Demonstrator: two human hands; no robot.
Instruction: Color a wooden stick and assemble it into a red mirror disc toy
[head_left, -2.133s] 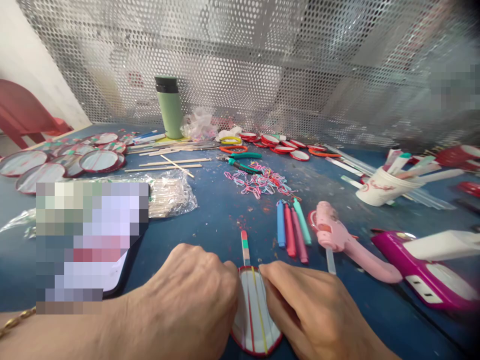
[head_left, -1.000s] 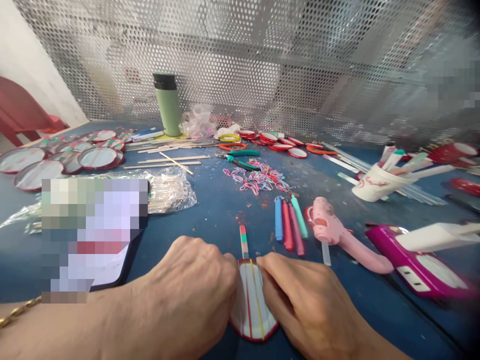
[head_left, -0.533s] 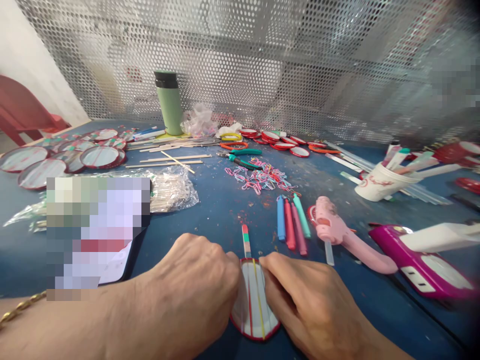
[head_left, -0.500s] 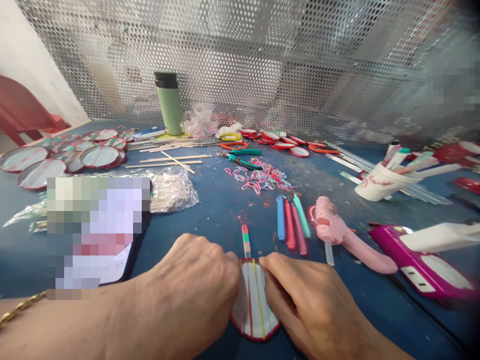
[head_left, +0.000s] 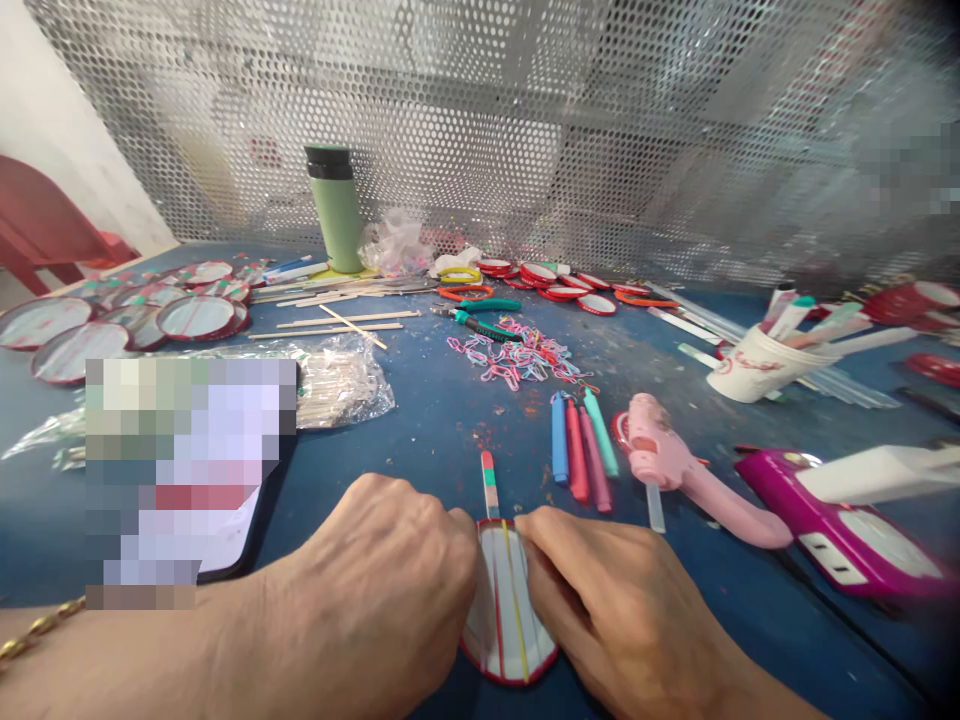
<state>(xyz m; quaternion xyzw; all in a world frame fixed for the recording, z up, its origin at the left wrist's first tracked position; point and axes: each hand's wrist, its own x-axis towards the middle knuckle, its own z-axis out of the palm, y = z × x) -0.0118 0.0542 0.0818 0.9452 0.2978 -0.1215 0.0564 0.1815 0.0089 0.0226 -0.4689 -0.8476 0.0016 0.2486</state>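
A round red-rimmed disc (head_left: 507,610) with a white face lies on the blue table (head_left: 442,420) in front of me. Red and yellow rubber bands run across it, and a striped stick (head_left: 489,484) pokes out from its far edge. My left hand (head_left: 390,590) is curled over the disc's left side, fingers bent down onto its rim. On the right side my right hand (head_left: 607,600) presses with closed fingers. Both hands hold the disc flat; the fingertips are hidden under the knuckles.
Coloured markers (head_left: 579,455), a pink glue gun (head_left: 675,465) and a magenta tool (head_left: 840,535) lie to the right. Loose rubber bands (head_left: 517,360), pliers (head_left: 480,322), a green flask (head_left: 336,210), a bag of sticks (head_left: 337,380), finished discs (head_left: 127,320), a paper cup (head_left: 750,365) and a phone (head_left: 225,530) surround them.
Hardly anything differs: both hands stay clamped on the disc, and the view shifts only slightly with small head movement.
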